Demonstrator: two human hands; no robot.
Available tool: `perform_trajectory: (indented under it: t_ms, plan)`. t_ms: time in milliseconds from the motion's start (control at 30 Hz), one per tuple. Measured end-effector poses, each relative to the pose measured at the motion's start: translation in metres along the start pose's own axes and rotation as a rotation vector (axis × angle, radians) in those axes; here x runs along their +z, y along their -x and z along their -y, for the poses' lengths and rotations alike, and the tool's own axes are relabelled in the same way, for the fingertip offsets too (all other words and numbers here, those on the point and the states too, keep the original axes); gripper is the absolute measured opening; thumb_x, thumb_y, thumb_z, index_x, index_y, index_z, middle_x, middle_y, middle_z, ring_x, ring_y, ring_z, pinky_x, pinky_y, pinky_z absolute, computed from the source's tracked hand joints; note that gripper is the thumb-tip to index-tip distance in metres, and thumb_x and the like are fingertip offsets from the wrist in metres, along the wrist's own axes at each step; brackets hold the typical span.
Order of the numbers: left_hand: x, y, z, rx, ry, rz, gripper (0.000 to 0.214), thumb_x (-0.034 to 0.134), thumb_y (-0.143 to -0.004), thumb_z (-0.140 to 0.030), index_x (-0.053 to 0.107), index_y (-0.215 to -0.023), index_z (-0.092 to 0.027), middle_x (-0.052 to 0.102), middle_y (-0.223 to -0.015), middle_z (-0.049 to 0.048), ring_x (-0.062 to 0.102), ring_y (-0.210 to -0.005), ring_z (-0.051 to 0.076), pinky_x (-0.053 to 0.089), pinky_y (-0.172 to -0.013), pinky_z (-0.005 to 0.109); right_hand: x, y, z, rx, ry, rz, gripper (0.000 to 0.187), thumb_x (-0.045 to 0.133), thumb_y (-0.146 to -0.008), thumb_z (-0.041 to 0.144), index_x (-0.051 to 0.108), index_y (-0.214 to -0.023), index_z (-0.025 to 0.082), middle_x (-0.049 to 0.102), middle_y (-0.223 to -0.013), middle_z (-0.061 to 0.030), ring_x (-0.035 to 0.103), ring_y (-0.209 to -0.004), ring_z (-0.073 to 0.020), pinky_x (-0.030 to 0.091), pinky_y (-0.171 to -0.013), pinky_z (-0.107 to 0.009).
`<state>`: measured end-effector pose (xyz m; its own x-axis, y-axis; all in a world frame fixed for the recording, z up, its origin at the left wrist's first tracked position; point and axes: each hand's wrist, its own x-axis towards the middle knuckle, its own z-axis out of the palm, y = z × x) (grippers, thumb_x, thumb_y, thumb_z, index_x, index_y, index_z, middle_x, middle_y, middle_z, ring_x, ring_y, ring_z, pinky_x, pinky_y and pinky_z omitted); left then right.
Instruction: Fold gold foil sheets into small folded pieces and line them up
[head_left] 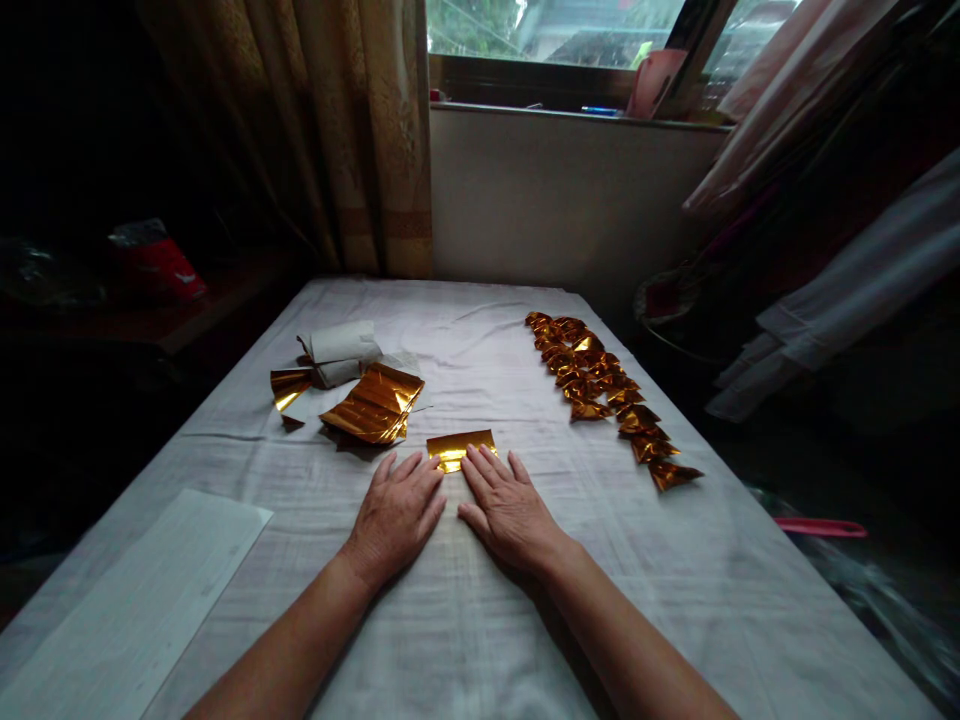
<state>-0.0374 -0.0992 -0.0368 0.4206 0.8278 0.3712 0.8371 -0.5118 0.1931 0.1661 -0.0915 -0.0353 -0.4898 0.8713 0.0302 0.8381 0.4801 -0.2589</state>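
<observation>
A small gold foil sheet (460, 447) lies flat on the white cloth in front of me. My left hand (397, 512) rests palm down with fingers stretched out, its fingertips at the sheet's near left edge. My right hand (505, 505) lies flat too, fingers spread, fingertips touching the sheet's near right edge. Neither hand grips anything. A stack of unfolded gold foil sheets (374, 404) sits just beyond my left hand. A long row of folded gold pieces (609, 392) runs diagonally at the right.
The table (487, 620) is covered with white cloth. A folded white paper bundle (339, 352) and one gold folded piece (289, 385) lie at the back left. A white paper sheet (142, 600) lies at the near left. Curtains and a window wall stand behind.
</observation>
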Motion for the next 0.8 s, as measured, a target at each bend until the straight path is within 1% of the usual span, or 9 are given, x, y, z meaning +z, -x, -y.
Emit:
perform_trajectory:
  t_ms: [233, 400, 500, 567, 667, 733, 800]
  plan:
    - [-0.001, 0.000, 0.000, -0.002, 0.005, 0.012, 0.024, 0.050, -0.094, -0.028, 0.064, -0.112, -0.021, 0.068, -0.127, 0.0075, 0.056, -0.123, 0.027, 0.032, -0.110, 0.054, -0.005, 0.012, -0.009, 0.165, 0.040, 0.028, 0.060, 0.042, -0.098, 0.043, 0.035, -0.151, 0.015, 0.028, -0.158, -0.0112, 0.026, -0.147, -0.0270, 0.018, -0.119, -0.056]
    - [0.001, 0.001, 0.000, 0.003, -0.017, -0.005, 0.027, 0.050, -0.094, -0.028, 0.063, -0.117, -0.022, 0.068, -0.126, 0.0077, 0.057, -0.121, 0.027, 0.032, -0.110, 0.053, -0.005, 0.014, -0.011, 0.185, 0.045, 0.009, 0.058, 0.040, -0.099, 0.043, 0.036, -0.151, 0.018, 0.028, -0.158, -0.0100, 0.026, -0.147, -0.0274, 0.018, -0.118, -0.057]
    - [0.001, 0.001, 0.000, 0.028, -0.044, -0.017, 0.031, 0.051, -0.094, -0.028, 0.062, -0.123, -0.026, 0.067, -0.127, 0.0058, 0.057, -0.120, 0.026, 0.032, -0.109, 0.052, -0.005, 0.013, -0.010, 0.190, 0.053, 0.009, 0.057, 0.040, -0.099, 0.042, 0.037, -0.150, 0.017, 0.028, -0.158, -0.0100, 0.026, -0.147, -0.0277, 0.018, -0.118, -0.056]
    - [0.000, 0.000, 0.000, 0.047, -0.062, -0.019, 0.031, 0.052, -0.094, -0.029, 0.063, -0.122, -0.028, 0.067, -0.127, 0.0044, 0.057, -0.120, 0.027, 0.032, -0.108, 0.053, -0.005, 0.011, -0.007, 0.196, 0.065, -0.003, 0.058, 0.042, -0.098, 0.043, 0.038, -0.149, 0.015, 0.029, -0.157, -0.0118, 0.026, -0.147, -0.0286, 0.018, -0.118, -0.057]
    - [0.000, 0.000, 0.000, 0.059, -0.070, -0.024, 0.028, 0.052, -0.094, -0.031, 0.066, -0.119, -0.029, 0.068, -0.126, 0.0038, 0.057, -0.120, 0.027, 0.032, -0.107, 0.053, -0.004, 0.008, 0.002, 0.167, 0.076, -0.052, 0.060, 0.045, -0.097, 0.045, 0.039, -0.149, 0.014, 0.028, -0.157, -0.0136, 0.025, -0.147, -0.0293, 0.014, -0.119, -0.057]
    - [0.000, -0.001, 0.000, 0.061, -0.065, -0.028, 0.028, 0.052, -0.094, -0.031, 0.066, -0.119, -0.028, 0.068, -0.126, 0.0040, 0.057, -0.119, 0.026, 0.033, -0.107, 0.052, -0.003, 0.006, 0.008, 0.093, 0.060, -0.064, 0.060, 0.045, -0.097, 0.047, 0.039, -0.149, 0.016, 0.029, -0.158, -0.0117, 0.024, -0.148, -0.0282, 0.011, -0.120, -0.056]
    - [0.000, -0.001, 0.000, 0.056, -0.063, -0.032, 0.030, 0.053, -0.094, -0.030, 0.065, -0.122, -0.028, 0.068, -0.127, 0.0042, 0.057, -0.119, 0.026, 0.033, -0.107, 0.052, -0.002, 0.003, 0.014, 0.031, 0.033, -0.038, 0.058, 0.043, -0.098, 0.047, 0.040, -0.149, 0.018, 0.033, -0.157, -0.0094, 0.025, -0.147, -0.0273, 0.013, -0.120, -0.055]
